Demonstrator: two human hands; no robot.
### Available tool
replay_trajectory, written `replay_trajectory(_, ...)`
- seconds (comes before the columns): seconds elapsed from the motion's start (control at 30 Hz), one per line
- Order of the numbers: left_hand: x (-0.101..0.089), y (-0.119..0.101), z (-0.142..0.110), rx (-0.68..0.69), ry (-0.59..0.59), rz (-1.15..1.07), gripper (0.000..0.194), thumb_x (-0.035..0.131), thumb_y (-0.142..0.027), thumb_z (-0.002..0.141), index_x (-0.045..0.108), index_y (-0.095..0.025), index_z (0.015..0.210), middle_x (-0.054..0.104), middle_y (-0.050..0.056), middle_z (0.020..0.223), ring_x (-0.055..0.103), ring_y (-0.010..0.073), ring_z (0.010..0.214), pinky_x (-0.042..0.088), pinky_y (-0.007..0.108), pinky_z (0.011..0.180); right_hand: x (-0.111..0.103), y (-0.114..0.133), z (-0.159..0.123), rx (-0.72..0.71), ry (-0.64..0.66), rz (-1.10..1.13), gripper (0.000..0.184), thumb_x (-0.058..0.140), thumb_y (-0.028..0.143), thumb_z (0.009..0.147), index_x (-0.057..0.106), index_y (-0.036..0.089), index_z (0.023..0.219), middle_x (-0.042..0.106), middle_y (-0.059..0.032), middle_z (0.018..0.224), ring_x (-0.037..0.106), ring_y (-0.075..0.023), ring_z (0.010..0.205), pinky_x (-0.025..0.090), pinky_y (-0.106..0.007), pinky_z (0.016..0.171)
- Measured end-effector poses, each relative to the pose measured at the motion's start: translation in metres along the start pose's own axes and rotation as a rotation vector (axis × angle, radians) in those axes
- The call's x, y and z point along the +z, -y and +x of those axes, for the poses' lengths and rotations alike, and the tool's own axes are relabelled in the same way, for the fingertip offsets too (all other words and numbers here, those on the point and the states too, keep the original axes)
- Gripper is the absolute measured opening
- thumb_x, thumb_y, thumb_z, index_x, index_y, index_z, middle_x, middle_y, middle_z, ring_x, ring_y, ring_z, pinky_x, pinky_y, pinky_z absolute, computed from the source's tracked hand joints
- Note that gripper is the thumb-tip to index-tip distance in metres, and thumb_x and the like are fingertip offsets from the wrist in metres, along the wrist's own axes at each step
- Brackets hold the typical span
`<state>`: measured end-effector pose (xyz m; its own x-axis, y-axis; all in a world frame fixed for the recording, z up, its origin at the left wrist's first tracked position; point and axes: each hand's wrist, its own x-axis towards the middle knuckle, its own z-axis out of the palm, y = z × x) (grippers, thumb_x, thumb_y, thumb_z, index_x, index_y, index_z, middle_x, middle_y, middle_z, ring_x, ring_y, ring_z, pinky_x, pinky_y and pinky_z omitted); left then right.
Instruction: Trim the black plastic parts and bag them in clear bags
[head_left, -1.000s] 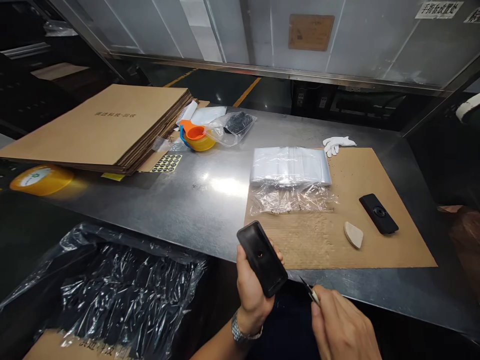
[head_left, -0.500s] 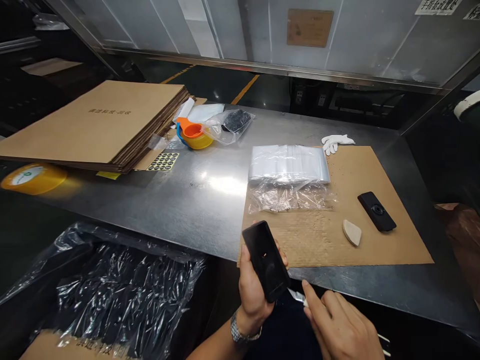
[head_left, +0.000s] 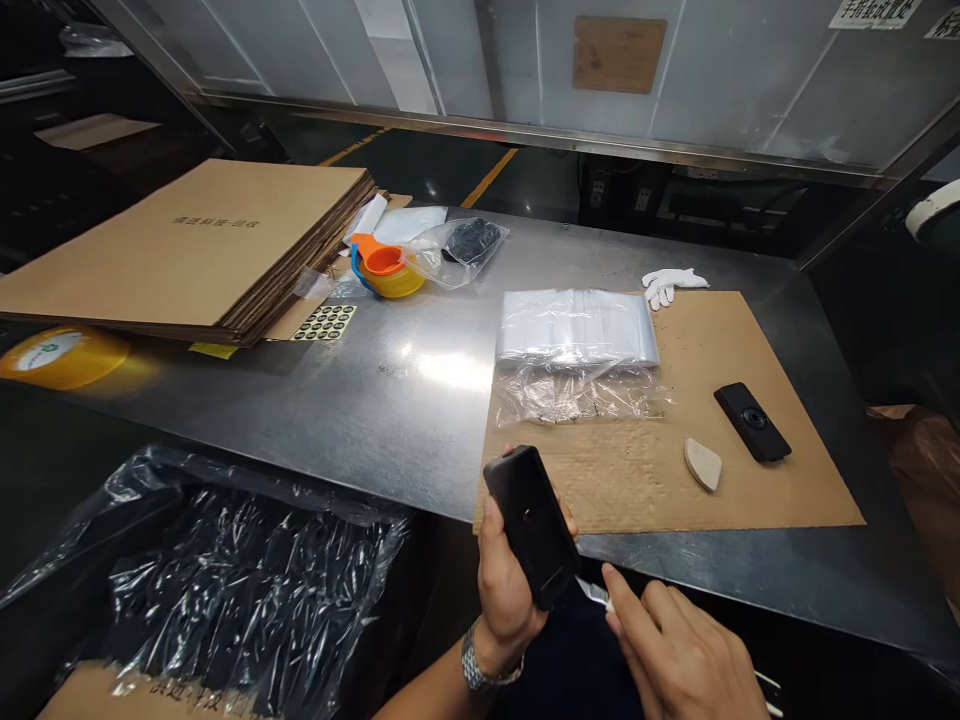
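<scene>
My left hand (head_left: 504, 575) is closed around a black rectangular plastic case (head_left: 531, 522), its hollow side facing me and tilted, over the table's front edge. In my right hand (head_left: 679, 640) is a small knife (head_left: 595, 592), pinched with the index finger stretched along it. The blade meets the lower right edge of the case; whether it touches or only lies beside it I cannot tell. A similar black piece (head_left: 753, 422) with a round part in its middle lies on the cardboard sheet (head_left: 780, 500). Close by is a beige wedge-shaped pad (head_left: 703, 466).
Clear plastic bags (head_left: 577, 328) are stacked on the cardboard beside a white glove (head_left: 671, 285). At left stand flat cardboard sheets (head_left: 202, 240), a tape roll (head_left: 64, 357) and an orange tape dispenser (head_left: 384, 262). A plastic-lined box (head_left: 247, 590) with bagged black items sits below the table's left front.
The case has tilted slightly in my left hand, showing more of its hollow inside. The knife stays at its lower right edge.
</scene>
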<state>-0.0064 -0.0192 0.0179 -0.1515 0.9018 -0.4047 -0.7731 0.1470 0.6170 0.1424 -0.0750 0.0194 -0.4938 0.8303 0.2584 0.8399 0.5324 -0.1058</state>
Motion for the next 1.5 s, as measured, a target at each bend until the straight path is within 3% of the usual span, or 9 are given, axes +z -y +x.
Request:
replay_trajectory(0.2, -0.004, 0.003, 0.0, -0.028, 0.001, -0.005, 0.056, 0.045, -0.053, 0.082, 0.037, -0.024, 0.13, 0.061, 0.003, 0.075, 0.055, 0.0148, 0.057, 0.047, 0.027, 0.055, 0.003, 0.0, -0.003, 0.023, -0.003, -0.004, 0.031, 0.035, 0.023, 0.095, 0.059, 0.013, 0.114, 0.05, 0.0005, 0.061, 0.051, -0.01, 0.049, 0.034, -0.022, 0.045)
replay_trajectory(0.33, -0.006, 0.0, 0.003, -0.174, -0.042, 0.075, 0.049, 0.042, -0.056, 0.083, 0.058, -0.013, 0.1, 0.061, 0.005, 0.069, 0.055, 0.014, 0.055, 0.046, 0.025, 0.053, 0.002, -0.003, 0.0, 0.009, -0.035, 0.064, 0.031, 0.034, 0.021, 0.096, 0.058, 0.012, 0.112, 0.052, 0.0003, 0.06, 0.051, -0.0103, 0.049, 0.035, -0.022, 0.046)
replay_trajectory(0.43, -0.006, -0.002, 0.005, -0.255, -0.041, 0.159, 0.054, 0.041, -0.06, 0.081, 0.06, -0.009, 0.083, 0.059, 0.006, 0.06, 0.053, 0.0143, 0.051, 0.043, 0.024, 0.047, -0.001, -0.006, 0.005, 0.013, -0.06, 0.187, 0.03, 0.032, 0.018, 0.096, 0.059, 0.009, 0.106, 0.055, 0.0, 0.06, 0.052, -0.0095, 0.049, 0.035, -0.021, 0.046)
replay_trajectory(0.63, -0.005, -0.002, 0.004, -0.241, -0.023, 0.167, 0.05, 0.046, -0.057, 0.08, 0.058, -0.012, 0.099, 0.061, 0.005, 0.068, 0.055, 0.0144, 0.054, 0.045, 0.025, 0.05, -0.003, -0.006, 0.008, 0.052, 0.032, 0.245, 0.035, 0.028, 0.02, 0.097, 0.057, 0.016, 0.078, 0.048, 0.0041, 0.05, 0.046, -0.0083, 0.039, 0.029, -0.023, 0.042)
replay_trajectory(0.87, -0.008, 0.0, 0.007, -0.25, -0.01, 0.203, 0.06, 0.043, -0.057, 0.082, 0.048, -0.011, 0.12, 0.06, 0.005, 0.063, 0.055, 0.0145, 0.051, 0.043, 0.023, 0.046, 0.001, -0.007, 0.007, 0.061, 0.08, 0.202, 0.036, 0.025, 0.021, 0.098, 0.052, 0.018, 0.074, 0.048, 0.0048, 0.049, 0.048, -0.0085, 0.039, 0.024, -0.025, 0.042)
replay_trajectory(1.0, -0.006, 0.001, 0.008, -0.224, 0.003, 0.233, 0.059, 0.042, -0.055, 0.084, 0.037, -0.021, 0.132, 0.059, 0.002, 0.064, 0.055, 0.014, 0.051, 0.043, 0.023, 0.046, 0.003, -0.009, 0.005, 0.06, 0.116, 0.182, 0.036, 0.024, 0.022, 0.098, 0.051, 0.02, 0.075, 0.049, 0.0052, 0.049, 0.049, -0.0092, 0.038, 0.023, -0.026, 0.042)
replay_trajectory(1.17, -0.005, 0.002, 0.007, -0.216, 0.018, 0.292, 0.063, 0.043, -0.057, 0.082, 0.041, -0.015, 0.13, 0.06, 0.003, 0.062, 0.055, 0.0144, 0.05, 0.044, 0.024, 0.046, 0.004, -0.011, 0.003, 0.068, 0.182, 0.16, 0.037, 0.022, 0.024, 0.098, 0.048, 0.021, 0.072, 0.05, 0.0056, 0.047, 0.049, -0.0099, 0.035, 0.02, -0.027, 0.041)
replay_trajectory(1.5, -0.006, 0.007, 0.004, -0.137, 0.017, 0.357, 0.06, 0.045, -0.057, 0.082, 0.045, -0.016, 0.126, 0.06, 0.001, 0.063, 0.057, 0.0151, 0.055, 0.044, 0.023, 0.047, 0.01, -0.011, -0.001, 0.151, 0.284, 0.222, 0.04, 0.019, 0.03, 0.098, 0.046, 0.021, 0.07, 0.049, 0.0054, 0.045, 0.046, -0.0116, 0.032, 0.019, -0.026, 0.04)
